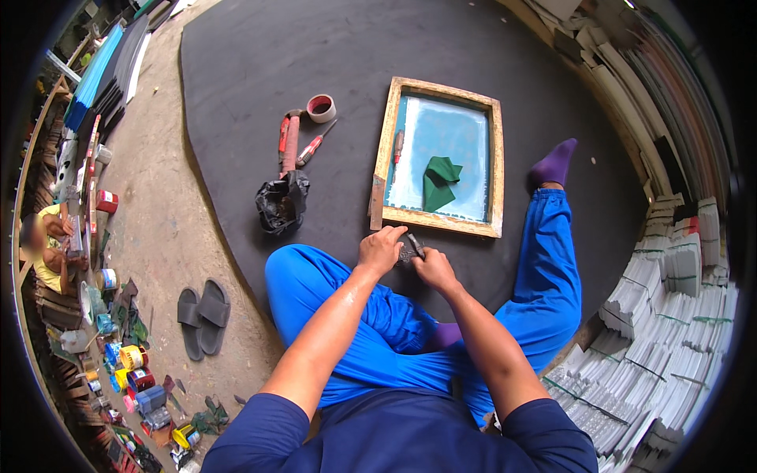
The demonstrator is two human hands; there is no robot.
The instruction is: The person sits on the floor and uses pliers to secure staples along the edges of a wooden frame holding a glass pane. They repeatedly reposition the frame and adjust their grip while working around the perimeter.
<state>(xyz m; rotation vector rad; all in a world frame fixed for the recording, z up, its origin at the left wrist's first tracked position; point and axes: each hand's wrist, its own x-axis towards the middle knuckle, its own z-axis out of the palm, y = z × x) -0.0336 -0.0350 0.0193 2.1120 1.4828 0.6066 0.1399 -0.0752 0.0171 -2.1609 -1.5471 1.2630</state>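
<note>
I sit on a dark mat with both hands close together in front of the frame. My right hand is closed round a short dark tool whose kind I cannot make out. Beside it, the fingers of my left hand bend in by a small dark grey piece, mostly hidden. Just beyond lies a wooden screen frame with a blue and white panel. On that panel rest a crumpled green cloth and a small red-handled tool.
Left of the frame are a tape roll, a screwdriver, a reddish roll and a black plastic bag. Slippers and paint cans stand farther left, near another person. Stacked white bundles line the right.
</note>
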